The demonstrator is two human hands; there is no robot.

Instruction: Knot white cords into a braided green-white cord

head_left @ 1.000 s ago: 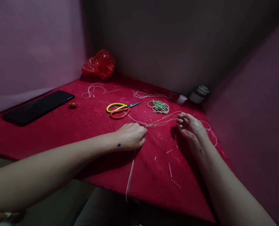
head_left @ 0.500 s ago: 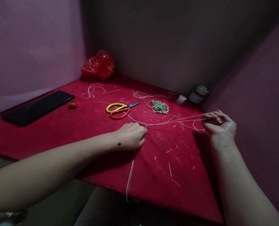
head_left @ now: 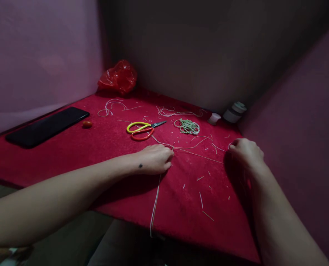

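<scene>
My left hand [head_left: 157, 158] rests on the red tabletop, its fingers closed on thin cords. Pale cords [head_left: 156, 203] hang from beneath it over the table's front edge. Other strands spread from its fingertips to the right, one loose tan cord [head_left: 200, 155] lying across the cloth. At the right side my right hand [head_left: 247, 153] is closed, back upward, at the end of a white cord [head_left: 220, 148]; its fingertips are mostly hidden. Beyond my left hand lie scissors [head_left: 142, 132] with one yellow and one red handle. A bundle of green braided cord [head_left: 189, 126] sits behind the strands.
A black phone [head_left: 48, 126] and a small orange-red oval object [head_left: 87, 124] lie at the left. A red plastic bag [head_left: 119, 78] is in the back corner. A small white spool [head_left: 214, 118] and a white-lidded bottle [head_left: 234, 112] stand back right. Cord scraps [head_left: 201, 200] litter the red tabletop [head_left: 181, 221].
My right hand has let the taut tan strands drop, turned back-up and moved lower, closing at the white cord. My left hand keeps its place.
</scene>
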